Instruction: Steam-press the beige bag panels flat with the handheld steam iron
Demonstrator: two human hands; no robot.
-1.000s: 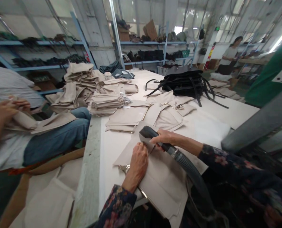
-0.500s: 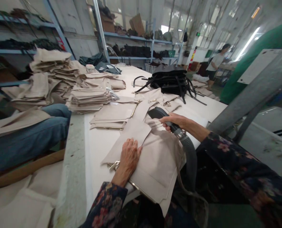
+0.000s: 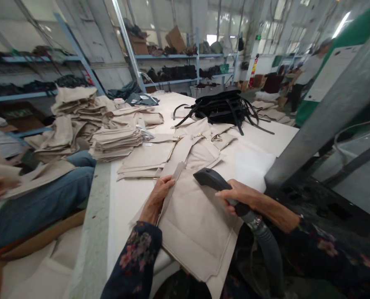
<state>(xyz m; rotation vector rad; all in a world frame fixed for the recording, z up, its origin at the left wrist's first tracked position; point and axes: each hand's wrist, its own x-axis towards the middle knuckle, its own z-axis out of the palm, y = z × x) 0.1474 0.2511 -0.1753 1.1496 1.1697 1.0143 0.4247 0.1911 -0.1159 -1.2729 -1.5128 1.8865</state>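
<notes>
OPEN: tabletop between black pile and 1 grey post | BLOCKED left: beige stack

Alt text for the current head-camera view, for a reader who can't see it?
A right hand holds a black hose nozzle over beige fabric whose edge the left hand grips; black straps and bags lie beyond.

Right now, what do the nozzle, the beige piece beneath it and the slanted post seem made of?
Nozzle: probably hard plastic, dark with a soft sheen, smoothly curved.
Beige piece: matte, cloth or imitation leather; it creases and folds, but no weave shows.
Slanted post: likely bare metal, dull grey with mottled streaks.
</notes>
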